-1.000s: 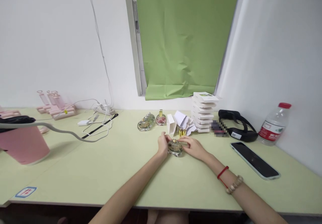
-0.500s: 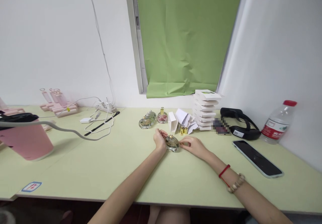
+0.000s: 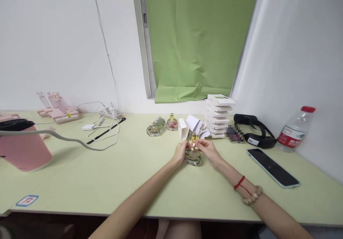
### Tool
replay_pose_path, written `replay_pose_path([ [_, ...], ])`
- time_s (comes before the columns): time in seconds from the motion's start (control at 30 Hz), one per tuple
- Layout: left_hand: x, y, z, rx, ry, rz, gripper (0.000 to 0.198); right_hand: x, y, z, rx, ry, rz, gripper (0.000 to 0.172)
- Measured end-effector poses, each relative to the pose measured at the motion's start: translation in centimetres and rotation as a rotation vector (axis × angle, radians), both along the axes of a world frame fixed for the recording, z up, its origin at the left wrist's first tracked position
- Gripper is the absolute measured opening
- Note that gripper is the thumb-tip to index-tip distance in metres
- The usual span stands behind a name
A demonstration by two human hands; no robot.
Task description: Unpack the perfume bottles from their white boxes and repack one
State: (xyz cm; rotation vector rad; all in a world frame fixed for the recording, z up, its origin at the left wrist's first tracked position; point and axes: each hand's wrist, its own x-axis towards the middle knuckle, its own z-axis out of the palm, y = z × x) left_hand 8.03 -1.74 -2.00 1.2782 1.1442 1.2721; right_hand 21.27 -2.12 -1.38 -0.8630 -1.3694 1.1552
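A glass perfume bottle (image 3: 193,158) stands upright on the table in front of me. My left hand (image 3: 179,154) is closed against its left side. My right hand (image 3: 209,151) pinches a small gold-and-white spray head (image 3: 193,146) at the bottle's neck; its exact shape is too small to tell. Just behind the fingers are several gold caps (image 3: 195,137), partly hidden. Further back on the left stand several more glass perfume bottles (image 3: 155,127) in a row. Beside them is a bottle with pink contents and a gold top (image 3: 172,124).
White cartons (image 3: 218,117) are stacked at the back, with an open carton (image 3: 183,128) and folded white papers (image 3: 195,123) alongside. To the right lie a phone (image 3: 273,168), a black headset (image 3: 258,138) and a water bottle (image 3: 291,133). Leftward are cables (image 3: 107,138) and a pink cup (image 3: 25,149).
The perfume bottle has moved slightly right and nearer. My right hand has gone from beside the bottle up to its neck, and the left hand has shifted right with the bottle.
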Motion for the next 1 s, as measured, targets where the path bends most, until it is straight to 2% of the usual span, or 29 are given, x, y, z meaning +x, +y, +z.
replay_pose_path([
  [0.17,0.2,0.0,-0.1,-0.009,-0.019,0.006,0.029,-0.2,-0.8,0.8,-0.088,0.089,0.112,0.032],
  [0.33,0.1,-0.1,-0.1,0.026,0.0,0.028,0.029,0.0,-0.8,1.0,-0.124,0.099,0.157,0.026],
  [0.53,0.1,-0.1,0.0,0.042,-0.013,0.024,0.031,0.0,-1.0,1.1,-0.142,0.133,0.256,0.03],
  [0.73,0.1,-0.2,0.2,0.044,-0.014,0.005,0.031,0.3,-1.1,1.3,-0.153,0.123,0.295,0.029],
  [1.0,0.1,0.1,-0.2,0.036,-0.028,0.018,0.029,0.6,-1.0,1.3,-0.14,0.109,0.268,0.026],
])
